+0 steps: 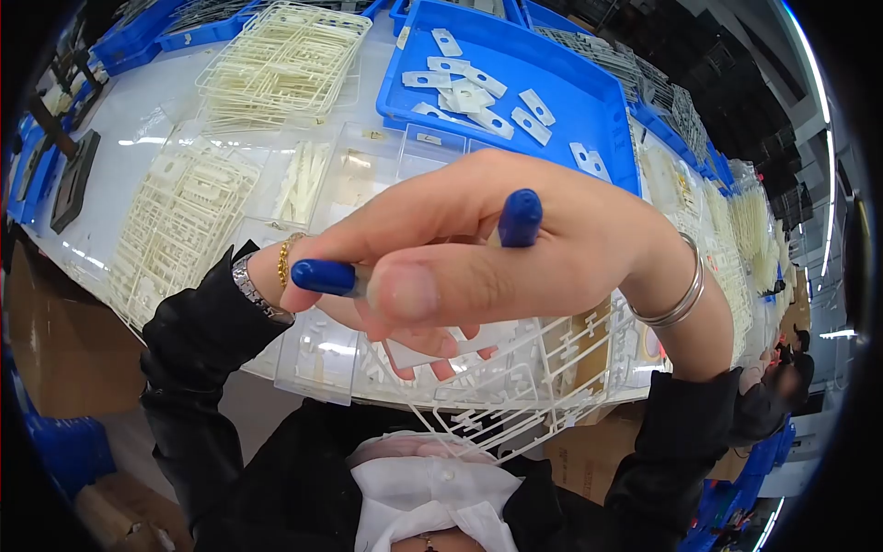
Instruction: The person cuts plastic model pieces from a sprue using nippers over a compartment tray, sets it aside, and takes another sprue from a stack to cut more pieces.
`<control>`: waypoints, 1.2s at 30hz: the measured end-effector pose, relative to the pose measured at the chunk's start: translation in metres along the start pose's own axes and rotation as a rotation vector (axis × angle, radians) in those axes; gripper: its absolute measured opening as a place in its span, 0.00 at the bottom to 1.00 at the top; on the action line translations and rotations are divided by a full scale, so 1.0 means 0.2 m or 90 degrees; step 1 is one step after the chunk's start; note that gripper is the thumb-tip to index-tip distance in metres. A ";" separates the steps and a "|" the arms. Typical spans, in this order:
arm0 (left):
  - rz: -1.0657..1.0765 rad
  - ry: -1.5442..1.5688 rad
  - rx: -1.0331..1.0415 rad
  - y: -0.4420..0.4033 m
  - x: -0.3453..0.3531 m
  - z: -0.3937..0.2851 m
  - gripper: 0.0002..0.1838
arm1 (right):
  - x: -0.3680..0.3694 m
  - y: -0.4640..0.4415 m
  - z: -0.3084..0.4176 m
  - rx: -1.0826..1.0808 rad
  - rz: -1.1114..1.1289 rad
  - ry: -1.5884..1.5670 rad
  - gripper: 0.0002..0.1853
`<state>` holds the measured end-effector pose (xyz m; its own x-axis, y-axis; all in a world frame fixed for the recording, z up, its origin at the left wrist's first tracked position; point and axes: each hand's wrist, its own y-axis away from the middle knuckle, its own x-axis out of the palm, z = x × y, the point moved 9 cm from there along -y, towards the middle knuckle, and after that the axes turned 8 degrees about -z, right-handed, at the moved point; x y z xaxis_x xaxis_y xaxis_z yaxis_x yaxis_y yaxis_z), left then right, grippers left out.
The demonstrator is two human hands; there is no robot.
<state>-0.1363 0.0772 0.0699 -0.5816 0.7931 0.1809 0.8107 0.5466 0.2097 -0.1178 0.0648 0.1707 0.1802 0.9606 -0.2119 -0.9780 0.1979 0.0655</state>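
Note:
My right hand (570, 262) crosses the middle of the head view, closed around a tool with two blue handle ends (324, 276). It looks like a pair of nippers; the jaws are hidden. Behind and below it is my left hand (425, 342), mostly covered by the right, with curled fingertips showing. Those fingers are on a flat white plastic piece, and a white plastic sprue frame (552, 373) with thin bars extends from there past the table's front edge. How the piece joins the frame is hidden.
A blue tray (589, 101) with several white plates (469, 94) stands at the back. Stacked sprue frames (285, 60) and more frames (179, 212) lie to the left. Clear plastic boxes (317, 363) hold small white parts. Another person (777, 391) is at far right.

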 end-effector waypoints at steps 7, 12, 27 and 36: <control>-0.001 0.032 0.004 -0.01 -0.01 -0.02 0.34 | -0.01 0.01 -0.03 -0.025 -0.003 -0.050 0.25; -0.006 0.052 0.009 -0.01 -0.02 -0.04 0.35 | -0.03 0.03 -0.02 0.040 -0.034 -0.015 0.24; -0.453 0.075 0.196 0.61 -0.42 -0.09 0.48 | -0.36 0.61 0.26 -0.279 -0.434 0.037 0.40; -0.653 0.071 0.301 0.69 -0.57 -0.18 0.41 | -0.49 1.03 0.01 -0.298 -0.665 -0.108 0.38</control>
<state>0.0393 0.0525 0.1118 -0.9694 -0.1037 0.2224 -0.1222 0.9900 -0.0711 -0.3374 0.0114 0.2065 0.9007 0.3923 0.1865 -0.2806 0.8533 -0.4395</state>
